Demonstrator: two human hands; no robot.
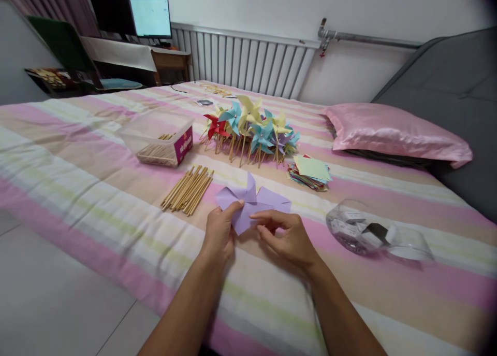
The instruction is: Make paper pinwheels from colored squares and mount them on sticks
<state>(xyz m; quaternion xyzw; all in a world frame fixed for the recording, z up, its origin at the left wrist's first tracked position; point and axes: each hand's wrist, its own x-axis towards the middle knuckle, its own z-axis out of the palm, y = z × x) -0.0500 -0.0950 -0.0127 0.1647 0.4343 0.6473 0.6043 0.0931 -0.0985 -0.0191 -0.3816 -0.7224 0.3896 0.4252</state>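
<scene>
A lilac paper pinwheel point(252, 203) lies partly folded on the striped bedsheet point(97, 190). My left hand point(219, 231) pinches its near left corner with thumb and fingers closed on the paper. My right hand point(289, 237) touches the pinwheel's middle, fingers curled and pressed on the folded flaps. A bundle of wooden sticks point(188, 189) lies just left of the paper. Behind it stands a heap of finished pinwheels point(250, 130) in red, blue, yellow and purple.
A clear plastic box point(163, 138) with more sticks sits at the left. A stack of coloured paper squares point(310, 172) lies right of the heap. A clear tub point(357, 231) with small parts lies on its side at right. A pink pillow point(396, 133) is beyond.
</scene>
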